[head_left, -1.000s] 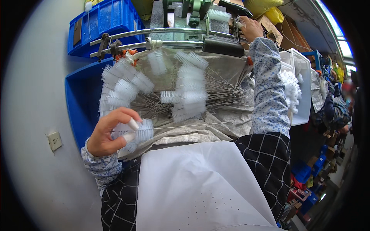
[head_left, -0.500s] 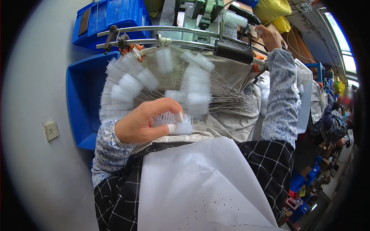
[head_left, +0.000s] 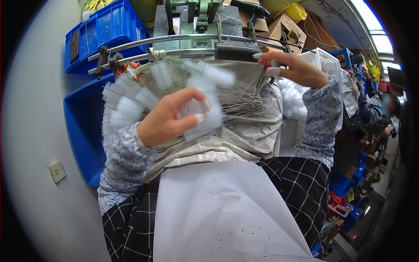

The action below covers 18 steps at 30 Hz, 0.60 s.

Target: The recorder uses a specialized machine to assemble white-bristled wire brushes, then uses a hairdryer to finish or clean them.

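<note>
Head view: the left hand has its fingers curled shut around a white brush in the middle of the pile of brushes on the grey cloth; the right hand is up by the black bar, fingers bent, pinching something small I cannot make out; half a second ago the left hand was lower and further left; the held brush lies sideways, fluffy end left, wire stem pointing right.
</note>
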Each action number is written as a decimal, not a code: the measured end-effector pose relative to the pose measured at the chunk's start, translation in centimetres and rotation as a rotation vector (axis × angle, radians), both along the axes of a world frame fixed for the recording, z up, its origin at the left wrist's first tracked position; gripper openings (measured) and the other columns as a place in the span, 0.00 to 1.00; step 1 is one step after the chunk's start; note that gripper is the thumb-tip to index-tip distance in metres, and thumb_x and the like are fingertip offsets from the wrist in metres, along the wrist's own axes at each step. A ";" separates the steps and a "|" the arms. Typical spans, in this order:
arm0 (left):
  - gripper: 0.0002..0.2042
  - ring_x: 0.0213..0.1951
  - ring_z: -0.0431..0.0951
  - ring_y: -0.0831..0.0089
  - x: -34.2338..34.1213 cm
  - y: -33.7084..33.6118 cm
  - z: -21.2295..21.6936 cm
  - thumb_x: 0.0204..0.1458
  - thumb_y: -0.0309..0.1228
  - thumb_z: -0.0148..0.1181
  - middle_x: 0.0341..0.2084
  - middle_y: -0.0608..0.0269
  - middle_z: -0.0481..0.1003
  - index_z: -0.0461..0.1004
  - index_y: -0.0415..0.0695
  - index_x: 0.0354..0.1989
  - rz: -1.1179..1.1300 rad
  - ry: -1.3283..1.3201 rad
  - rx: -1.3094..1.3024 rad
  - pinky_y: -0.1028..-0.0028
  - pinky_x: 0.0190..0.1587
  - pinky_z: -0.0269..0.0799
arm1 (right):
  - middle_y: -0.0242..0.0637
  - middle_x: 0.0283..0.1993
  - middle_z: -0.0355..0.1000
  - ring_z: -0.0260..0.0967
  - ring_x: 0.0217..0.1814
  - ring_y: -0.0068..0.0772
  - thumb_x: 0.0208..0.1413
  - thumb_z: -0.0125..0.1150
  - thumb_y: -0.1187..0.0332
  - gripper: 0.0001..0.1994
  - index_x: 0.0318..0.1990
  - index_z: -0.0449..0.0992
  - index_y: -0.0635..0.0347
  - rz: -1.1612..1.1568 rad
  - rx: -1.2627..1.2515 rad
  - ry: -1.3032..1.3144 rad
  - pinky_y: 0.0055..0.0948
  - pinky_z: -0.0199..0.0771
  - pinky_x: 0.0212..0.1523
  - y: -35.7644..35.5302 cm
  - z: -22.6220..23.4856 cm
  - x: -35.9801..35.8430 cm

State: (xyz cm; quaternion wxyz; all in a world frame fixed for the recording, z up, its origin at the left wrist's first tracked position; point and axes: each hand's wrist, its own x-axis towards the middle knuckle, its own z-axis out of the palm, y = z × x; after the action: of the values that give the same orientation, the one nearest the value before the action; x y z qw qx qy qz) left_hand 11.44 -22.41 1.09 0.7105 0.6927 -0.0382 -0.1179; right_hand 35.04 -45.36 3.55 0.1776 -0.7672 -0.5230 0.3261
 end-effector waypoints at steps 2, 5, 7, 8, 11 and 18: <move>0.10 0.30 0.67 0.80 2.3 -1.6 -1.1 0.43 0.22 0.51 0.32 0.62 0.67 0.65 0.38 0.35 0.050 0.008 -0.078 0.82 0.35 0.63 | 0.43 0.41 0.67 0.65 0.42 0.33 0.53 0.46 0.61 0.19 0.51 0.61 0.60 -0.069 -0.020 0.236 0.30 0.66 0.44 2.0 1.0 -4.8; 0.13 0.28 0.67 0.80 4.5 -1.9 -3.0 0.43 0.23 0.52 0.33 0.62 0.66 0.62 0.38 0.38 0.205 -0.142 0.100 0.82 0.31 0.64 | 0.36 0.38 0.66 0.62 0.40 0.24 0.55 0.44 0.66 0.16 0.49 0.61 0.64 -0.219 0.124 0.509 0.23 0.64 0.41 4.4 -2.6 -8.4; 0.16 0.30 0.69 0.77 5.2 -1.7 -3.2 0.44 0.26 0.54 0.33 0.60 0.64 0.58 0.40 0.41 0.330 -0.151 -0.182 0.80 0.30 0.67 | 0.38 0.32 0.67 0.62 0.34 0.25 0.54 0.45 0.67 0.13 0.43 0.66 0.63 -0.252 0.240 0.526 0.25 0.63 0.36 4.4 -3.9 -7.2; 0.19 0.35 0.69 0.69 5.3 -1.8 -3.0 0.45 0.30 0.55 0.34 0.56 0.64 0.55 0.40 0.43 0.466 -0.162 -0.103 0.74 0.35 0.68 | 0.38 0.32 0.68 0.63 0.34 0.27 0.52 0.46 0.68 0.12 0.43 0.67 0.62 -0.375 0.257 0.367 0.26 0.63 0.37 4.2 -4.8 -5.6; 0.20 0.41 0.67 0.63 6.2 -2.6 -4.2 0.45 0.34 0.54 0.35 0.52 0.64 0.56 0.40 0.43 0.253 -0.215 0.474 0.69 0.41 0.65 | 0.36 0.34 0.69 0.64 0.38 0.33 0.47 0.49 0.69 0.13 0.42 0.70 0.52 -0.596 0.380 -0.513 0.32 0.62 0.40 4.2 -8.1 1.0; 0.25 0.53 0.58 0.62 11.1 -5.0 -10.5 0.46 0.44 0.46 0.48 0.53 0.62 0.59 0.41 0.49 -0.060 -0.196 1.290 0.63 0.54 0.50 | 0.27 0.38 0.70 0.61 0.43 0.31 0.45 0.47 0.63 0.14 0.43 0.70 0.41 -0.689 0.106 -0.753 0.34 0.56 0.44 8.1 -10.1 4.2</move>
State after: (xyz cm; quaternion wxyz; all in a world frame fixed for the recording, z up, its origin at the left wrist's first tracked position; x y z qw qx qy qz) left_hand 22.53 -27.39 -9.41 0.1419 0.9862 -0.0437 -0.0734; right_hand 39.28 -37.23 -6.50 0.1128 -0.9492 -0.2834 -0.0772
